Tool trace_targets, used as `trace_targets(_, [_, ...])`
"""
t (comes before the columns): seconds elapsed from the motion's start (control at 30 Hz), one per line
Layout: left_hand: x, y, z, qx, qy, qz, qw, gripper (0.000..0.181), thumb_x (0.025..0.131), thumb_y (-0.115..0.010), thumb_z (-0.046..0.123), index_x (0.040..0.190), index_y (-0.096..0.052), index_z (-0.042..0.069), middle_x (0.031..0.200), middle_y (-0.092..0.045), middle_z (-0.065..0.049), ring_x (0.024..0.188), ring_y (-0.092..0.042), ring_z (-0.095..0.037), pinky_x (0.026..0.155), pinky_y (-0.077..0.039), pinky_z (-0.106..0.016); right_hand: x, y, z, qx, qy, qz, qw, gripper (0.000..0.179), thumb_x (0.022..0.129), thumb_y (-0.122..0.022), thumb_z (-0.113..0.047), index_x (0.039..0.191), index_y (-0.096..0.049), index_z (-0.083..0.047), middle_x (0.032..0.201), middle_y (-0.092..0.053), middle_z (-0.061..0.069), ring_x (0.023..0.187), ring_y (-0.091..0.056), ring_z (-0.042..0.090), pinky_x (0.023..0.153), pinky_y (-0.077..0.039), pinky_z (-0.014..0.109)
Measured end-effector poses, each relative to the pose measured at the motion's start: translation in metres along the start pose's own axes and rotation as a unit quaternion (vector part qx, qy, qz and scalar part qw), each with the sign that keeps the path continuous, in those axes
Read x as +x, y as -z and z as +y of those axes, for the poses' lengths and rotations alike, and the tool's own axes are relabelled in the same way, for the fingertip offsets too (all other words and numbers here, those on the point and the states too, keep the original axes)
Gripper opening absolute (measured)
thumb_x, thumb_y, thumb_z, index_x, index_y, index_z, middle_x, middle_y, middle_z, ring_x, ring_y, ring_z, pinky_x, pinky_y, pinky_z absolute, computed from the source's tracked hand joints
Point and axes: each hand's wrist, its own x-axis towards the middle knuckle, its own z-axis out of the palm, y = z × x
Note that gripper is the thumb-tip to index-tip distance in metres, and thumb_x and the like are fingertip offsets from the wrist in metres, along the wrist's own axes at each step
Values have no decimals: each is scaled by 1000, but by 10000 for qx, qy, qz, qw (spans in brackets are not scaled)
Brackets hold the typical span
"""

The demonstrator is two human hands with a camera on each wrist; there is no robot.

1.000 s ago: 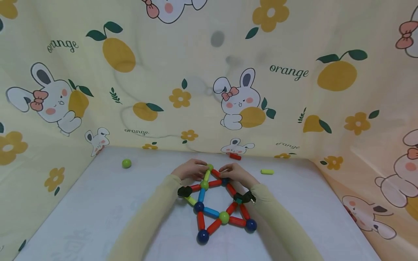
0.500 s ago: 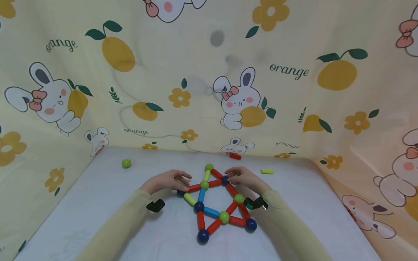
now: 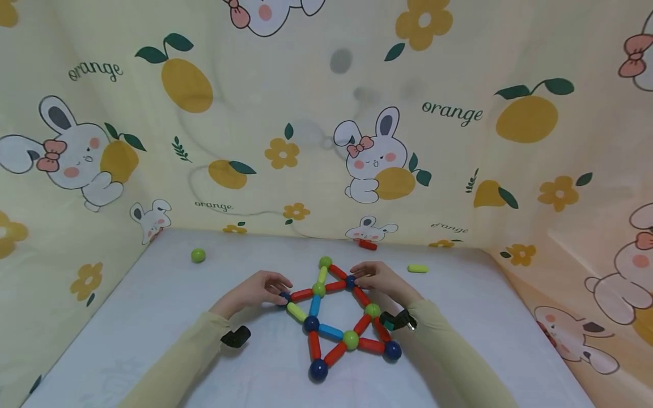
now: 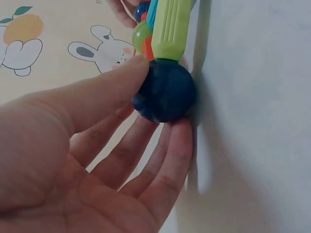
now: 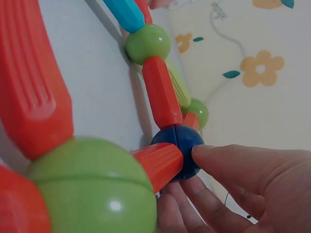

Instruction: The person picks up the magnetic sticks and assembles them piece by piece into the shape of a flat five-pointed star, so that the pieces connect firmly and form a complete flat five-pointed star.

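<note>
A star-like frame of magnetic rods and balls lies on the white table, with red rods (image 3: 334,355), blue rods (image 3: 330,332) and yellow-green rods (image 3: 296,312) joined by green balls (image 3: 350,340) and dark blue balls. My left hand (image 3: 257,292) pinches the dark blue ball (image 4: 167,92) at the frame's left tip, thumb on one side and fingertips beneath. A yellow-green rod (image 4: 171,29) runs from that ball. At the upper right, my right hand (image 3: 382,279) grips another dark blue ball (image 5: 182,135) between thumb and fingers, where several red rods meet.
A loose green ball (image 3: 198,255) lies at the back left of the table (image 3: 153,317). Near the back edge are a loose red rod (image 3: 368,245) and a loose yellow-green rod (image 3: 418,268). A printed curtain (image 3: 316,187) hangs behind and on both sides.
My left hand has left the top of the frame and moved left and down onto the left tip's blue ball. My right hand has shifted slightly right to the upper-right blue ball.
</note>
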Motion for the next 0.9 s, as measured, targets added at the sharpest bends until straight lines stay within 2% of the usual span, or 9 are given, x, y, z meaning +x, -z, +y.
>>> trace_targets(0.2, [-9,0,-6,-82,-75,43,9999,37,81,-77,11,115,-65,6,103,-67,-3,93,-61,-20,85,-52,-37,7,-5,-9,-194,108,19,9998,31,92,-62,-10,122,-61,-1,109,-64,9,94,-60,21,82,-52,33])
trace_targets(0.33, [-14,-1,-9,-130,-97,136,9998,38,80,-78,13,116,-64,6,104,-67,-3,95,-61,-21,85,-53,-37,9,5,-8,-292,303,64,9991,34,93,-61,-9,125,-57,2,112,-64,14,99,-60,25,86,-52,38])
trace_targets(0.43, [-17,-1,-10,-109,-110,216,9996,38,80,-78,13,116,-64,6,104,-67,-3,96,-61,-22,86,-52,-39,6,25,-2,-422,478,259,9976,38,94,-59,-9,130,-53,2,119,-61,19,106,-58,29,91,-49,42])
trace_targets(0.6, [-22,-2,-11,-131,-139,264,9995,38,81,-78,13,116,-64,6,105,-68,-4,97,-62,-23,87,-52,-40,-5,71,19,-714,572,732,9931,39,95,-59,-8,132,-51,0,123,-58,21,112,-54,32,93,-47,44])
trace_targets(0.77, [-26,-2,-15,-163,-172,212,9995,38,81,-77,14,116,-64,6,106,-67,-4,97,-62,-22,87,-52,-40,-20,106,38,-890,475,846,9913,40,96,-57,-8,134,-49,-1,127,-54,24,116,-49,37,95,-44,48])
trace_targets(0.9, [-27,-2,-17,-245,-226,170,9993,38,82,-77,14,116,-64,5,107,-66,-5,98,-62,-23,88,-51,-41,-29,125,49,-1096,349,984,9885,41,95,-57,-7,135,-47,1,127,-53,25,115,-49,37,96,-43,50])
